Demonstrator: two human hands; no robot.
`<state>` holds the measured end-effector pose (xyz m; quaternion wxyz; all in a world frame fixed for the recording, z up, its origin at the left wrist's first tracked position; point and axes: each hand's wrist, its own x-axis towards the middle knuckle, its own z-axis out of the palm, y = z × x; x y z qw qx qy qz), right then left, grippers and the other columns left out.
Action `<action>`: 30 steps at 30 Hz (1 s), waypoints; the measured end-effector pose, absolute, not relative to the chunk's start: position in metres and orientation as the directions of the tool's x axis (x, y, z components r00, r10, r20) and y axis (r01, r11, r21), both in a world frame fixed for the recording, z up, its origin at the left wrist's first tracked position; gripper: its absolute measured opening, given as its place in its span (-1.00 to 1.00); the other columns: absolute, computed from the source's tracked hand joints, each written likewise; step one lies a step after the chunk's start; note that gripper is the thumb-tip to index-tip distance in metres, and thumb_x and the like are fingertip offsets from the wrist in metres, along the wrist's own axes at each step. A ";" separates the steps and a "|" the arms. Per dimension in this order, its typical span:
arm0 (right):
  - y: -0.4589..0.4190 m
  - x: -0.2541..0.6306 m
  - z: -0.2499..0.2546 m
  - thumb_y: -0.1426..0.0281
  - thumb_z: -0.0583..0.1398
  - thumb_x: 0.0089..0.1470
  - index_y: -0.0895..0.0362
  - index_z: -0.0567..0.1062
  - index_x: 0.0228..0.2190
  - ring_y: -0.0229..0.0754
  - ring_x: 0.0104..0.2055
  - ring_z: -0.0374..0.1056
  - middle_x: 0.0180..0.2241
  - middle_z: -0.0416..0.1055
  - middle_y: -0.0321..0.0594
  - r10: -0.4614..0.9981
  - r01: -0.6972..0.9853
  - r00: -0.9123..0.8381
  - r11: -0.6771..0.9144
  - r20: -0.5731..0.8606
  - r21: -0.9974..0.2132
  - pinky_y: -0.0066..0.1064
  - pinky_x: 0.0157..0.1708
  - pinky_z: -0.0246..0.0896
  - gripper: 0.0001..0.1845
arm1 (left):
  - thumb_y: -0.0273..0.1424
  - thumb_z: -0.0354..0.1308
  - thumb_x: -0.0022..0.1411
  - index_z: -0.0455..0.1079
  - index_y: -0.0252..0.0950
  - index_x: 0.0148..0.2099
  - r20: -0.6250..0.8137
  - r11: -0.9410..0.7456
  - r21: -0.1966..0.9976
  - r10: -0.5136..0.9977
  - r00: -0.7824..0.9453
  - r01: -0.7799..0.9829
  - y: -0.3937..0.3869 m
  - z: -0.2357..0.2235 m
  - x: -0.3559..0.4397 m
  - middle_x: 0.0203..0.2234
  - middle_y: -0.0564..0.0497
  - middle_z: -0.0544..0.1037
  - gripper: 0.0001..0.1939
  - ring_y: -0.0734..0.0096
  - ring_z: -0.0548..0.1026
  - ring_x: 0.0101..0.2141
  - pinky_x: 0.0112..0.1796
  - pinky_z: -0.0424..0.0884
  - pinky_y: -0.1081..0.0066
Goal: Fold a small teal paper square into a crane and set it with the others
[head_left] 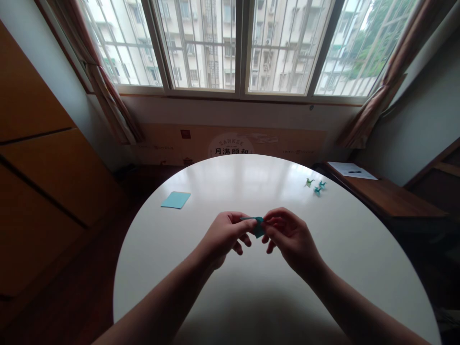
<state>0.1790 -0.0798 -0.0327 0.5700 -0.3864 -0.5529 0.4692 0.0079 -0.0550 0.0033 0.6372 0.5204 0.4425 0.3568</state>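
In a room with barred windows [203,48], a rounded white counter [223,182] stood beneath two hands and a small teal origami piece [258,232].
Tied curtains [104,91] flanked the glass, and the glossy counter shone at its far side and darkened toward the near edge. Above its middle, the left hand's [227,235] fingers pinched the origami piece, and the right hand's [293,235] fingers gripped its right end. Light blue square paper [176,200] lay at left. The origami piece showed a thin point reaching left and a broader body tapering downward. Three tiny paper cranes [317,191], one green, two teal, sat near the far right edge.
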 end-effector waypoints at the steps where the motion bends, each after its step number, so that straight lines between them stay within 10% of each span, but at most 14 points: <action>1: -0.080 0.180 -0.033 0.27 0.35 0.07 0.12 0.47 -0.31 -0.23 -0.52 0.43 -0.45 0.45 -0.28 0.955 -0.087 -0.048 0.287 0.292 -0.954 -0.49 -0.68 0.36 -0.78 | -0.21 0.36 0.01 0.52 -0.39 -0.38 -0.194 0.205 0.979 0.913 0.358 0.007 -0.055 0.003 0.008 -0.56 -0.01 0.50 -0.69 0.49 0.41 -0.58 -0.69 0.21 0.59; 22: -0.088 0.184 -0.026 0.38 0.34 0.06 0.12 0.58 -0.37 -0.20 -0.51 0.46 -0.46 0.51 -0.23 0.901 0.103 -0.055 0.435 0.431 -0.895 -0.43 -0.57 0.40 -0.93 | -0.30 0.32 0.07 0.58 -0.39 -0.36 -0.060 0.035 0.997 0.910 0.410 0.068 -0.058 0.009 0.005 -0.65 0.01 0.46 -0.78 0.46 0.39 -0.59 -0.71 0.24 0.60; 30: -0.086 0.185 -0.025 0.21 0.33 0.10 0.13 0.58 -0.28 -0.18 -0.45 0.48 -0.42 0.52 -0.20 0.949 -0.062 -0.089 0.298 0.303 -0.953 -0.49 -0.64 0.37 -0.75 | -0.30 0.28 0.10 0.58 -0.39 -0.34 -0.054 0.012 0.994 0.909 0.413 0.105 -0.058 0.010 0.003 -0.68 0.04 0.44 -0.79 0.51 0.34 -0.65 -0.72 0.24 0.60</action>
